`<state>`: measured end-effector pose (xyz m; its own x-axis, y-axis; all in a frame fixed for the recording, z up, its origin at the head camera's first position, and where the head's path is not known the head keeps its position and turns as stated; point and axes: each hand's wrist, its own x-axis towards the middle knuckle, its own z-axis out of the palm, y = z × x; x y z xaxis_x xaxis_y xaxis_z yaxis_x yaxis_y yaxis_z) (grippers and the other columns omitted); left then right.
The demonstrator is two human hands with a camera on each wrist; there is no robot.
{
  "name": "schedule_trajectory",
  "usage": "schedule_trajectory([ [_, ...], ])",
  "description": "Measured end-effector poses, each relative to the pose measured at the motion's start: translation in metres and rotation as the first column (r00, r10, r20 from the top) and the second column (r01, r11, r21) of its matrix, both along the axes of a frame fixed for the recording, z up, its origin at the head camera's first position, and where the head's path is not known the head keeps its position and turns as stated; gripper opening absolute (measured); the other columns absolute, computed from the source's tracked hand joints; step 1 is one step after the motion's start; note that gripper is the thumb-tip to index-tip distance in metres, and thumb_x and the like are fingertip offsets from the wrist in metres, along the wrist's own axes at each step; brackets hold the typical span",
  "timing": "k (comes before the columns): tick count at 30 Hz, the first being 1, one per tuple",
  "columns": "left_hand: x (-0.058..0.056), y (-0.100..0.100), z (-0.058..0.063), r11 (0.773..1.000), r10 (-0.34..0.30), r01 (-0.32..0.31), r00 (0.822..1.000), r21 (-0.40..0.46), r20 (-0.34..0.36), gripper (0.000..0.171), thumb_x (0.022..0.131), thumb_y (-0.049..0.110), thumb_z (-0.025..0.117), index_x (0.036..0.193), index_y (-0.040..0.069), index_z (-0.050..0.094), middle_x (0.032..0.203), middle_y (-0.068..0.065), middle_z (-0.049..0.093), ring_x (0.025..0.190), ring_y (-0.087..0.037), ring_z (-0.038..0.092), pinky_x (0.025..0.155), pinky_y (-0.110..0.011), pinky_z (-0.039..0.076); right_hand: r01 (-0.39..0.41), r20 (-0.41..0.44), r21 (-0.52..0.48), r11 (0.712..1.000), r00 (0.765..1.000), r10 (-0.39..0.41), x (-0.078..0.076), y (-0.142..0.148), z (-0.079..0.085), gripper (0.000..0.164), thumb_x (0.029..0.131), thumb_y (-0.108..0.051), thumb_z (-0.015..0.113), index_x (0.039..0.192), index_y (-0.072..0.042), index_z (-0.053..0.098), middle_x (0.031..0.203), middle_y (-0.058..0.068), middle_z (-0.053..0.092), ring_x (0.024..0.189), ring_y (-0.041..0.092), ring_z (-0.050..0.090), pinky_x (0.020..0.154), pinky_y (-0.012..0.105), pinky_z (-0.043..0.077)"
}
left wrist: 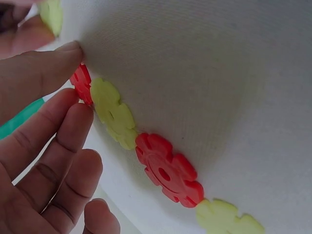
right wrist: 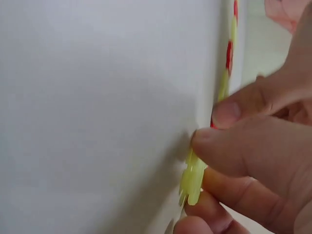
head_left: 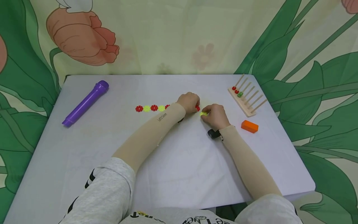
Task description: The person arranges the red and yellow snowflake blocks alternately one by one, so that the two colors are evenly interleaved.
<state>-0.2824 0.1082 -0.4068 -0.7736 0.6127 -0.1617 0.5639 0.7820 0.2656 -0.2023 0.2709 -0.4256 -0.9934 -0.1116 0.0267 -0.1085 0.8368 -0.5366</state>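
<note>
A row of flower-shaped plastic discs, red and yellow by turns, runs across the white table; a red disc [head_left: 154, 107] and a yellow disc [left wrist: 113, 113] belong to it. My left hand [head_left: 189, 102] pinches the red disc [left wrist: 82, 84] at the row's right end between thumb and fingers. Just to its right, my right hand [head_left: 216, 115] holds a loose yellow disc [right wrist: 193, 180] between thumb and fingers, tilted on edge. In the right wrist view the yellow disc is close by the left thumb [right wrist: 228, 114]. My left forearm covers part of the row.
A purple tube-shaped stick [head_left: 85, 103] lies at the left of the table [head_left: 92, 140]. At the right stands a wooden peg rack [head_left: 242, 102] with several red and green beads, and an orange block [head_left: 249, 126] in front of it. A patterned curtain [head_left: 167, 37] hangs behind.
</note>
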Motion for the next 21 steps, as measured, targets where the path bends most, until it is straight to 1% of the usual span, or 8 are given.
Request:
schedule_trajectory([
  [2,-0.001,0.000,-0.001,1.000,0.005,-0.005,1.000,0.003,0.005,0.023,0.095,0.024,0.076,0.115,0.014,0.074,0.110,0.000,0.072,0.105,-0.018,0.062,0.092,-0.038,0.057,0.014,0.009,0.005,1.000,1.000,-0.014,-0.007,0.001,0.001,0.025,0.088,-0.012,0.079,0.110,0.000,0.079,0.103,0.017,0.079,0.089,0.030,0.067,0.088,0.045,0.051],
  [3,-0.001,0.000,-0.001,1.000,0.008,-0.008,1.000,0.003,0.008,0.023,0.095,0.024,0.076,0.115,0.014,0.074,0.110,0.000,0.072,0.105,-0.018,0.062,0.092,-0.038,0.056,0.018,0.014,0.009,1.000,1.000,-0.019,-0.010,0.002,0.002,0.026,0.089,-0.012,0.078,0.112,0.001,0.078,0.105,0.018,0.079,0.092,0.032,0.067,0.091,0.046,0.050],
  [6,-0.002,-0.002,-0.001,1.000,0.016,-0.016,1.000,0.003,0.008,0.024,0.095,0.024,0.076,0.116,0.014,0.074,0.111,0.000,0.072,0.106,-0.018,0.062,0.093,-0.038,0.056,0.019,0.022,0.014,1.000,1.000,-0.019,-0.019,0.002,0.000,0.027,0.091,-0.011,0.076,0.114,0.002,0.077,0.112,0.020,0.078,0.097,0.033,0.068,0.094,0.048,0.051],
  [9,-0.001,-0.004,0.000,1.000,0.022,-0.022,1.000,0.004,0.002,0.025,0.095,0.025,0.076,0.117,0.014,0.075,0.113,-0.001,0.073,0.107,-0.019,0.063,0.093,-0.038,0.057,0.005,0.023,0.018,1.000,1.000,-0.006,-0.026,0.000,-0.001,0.029,0.092,-0.009,0.074,0.117,0.004,0.076,0.117,0.021,0.077,0.094,0.031,0.067,0.092,0.046,0.052],
  [11,0.000,-0.006,-0.001,1.000,0.024,-0.023,1.000,0.008,-0.003,0.025,0.095,0.025,0.076,0.117,0.013,0.075,0.114,-0.001,0.073,0.108,-0.019,0.064,0.093,-0.039,0.057,-0.003,0.019,0.015,1.000,1.000,0.003,-0.030,-0.002,-0.002,0.029,0.091,-0.007,0.074,0.118,0.004,0.075,0.118,0.021,0.076,0.088,0.030,0.065,0.086,0.043,0.053],
  [13,0.001,-0.005,-0.002,1.000,0.022,-0.021,1.000,0.011,-0.006,0.026,0.095,0.025,0.075,0.118,0.014,0.075,0.115,-0.001,0.074,0.109,-0.019,0.064,0.093,-0.038,0.057,-0.005,0.016,0.012,1.000,1.000,0.005,-0.031,-0.002,-0.003,0.029,0.091,-0.005,0.073,0.118,0.004,0.075,0.119,0.021,0.076,0.084,0.029,0.063,0.083,0.041,0.051],
  [15,0.003,-0.004,-0.004,1.000,0.020,-0.020,1.000,0.013,-0.010,0.027,0.095,0.025,0.075,0.119,0.014,0.075,0.116,-0.001,0.074,0.110,-0.019,0.065,0.093,-0.038,0.057,-0.004,0.018,0.009,1.000,1.000,0.004,-0.030,-0.002,-0.005,0.029,0.092,-0.004,0.072,0.120,0.004,0.074,0.121,0.021,0.075,0.084,0.029,0.062,0.083,0.041,0.051],
  [21,0.010,-0.001,-0.008,1.000,0.020,-0.020,1.000,0.022,0.009,0.033,0.096,0.027,0.075,0.126,0.013,0.073,0.122,-0.002,0.073,0.114,-0.021,0.063,0.096,-0.040,0.056,0.013,0.029,0.000,1.000,0.999,-0.013,-0.023,0.005,-0.008,0.033,0.093,-0.006,0.071,0.125,0.002,0.072,0.127,0.023,0.070,0.102,0.034,0.063,0.093,0.048,0.052],
])
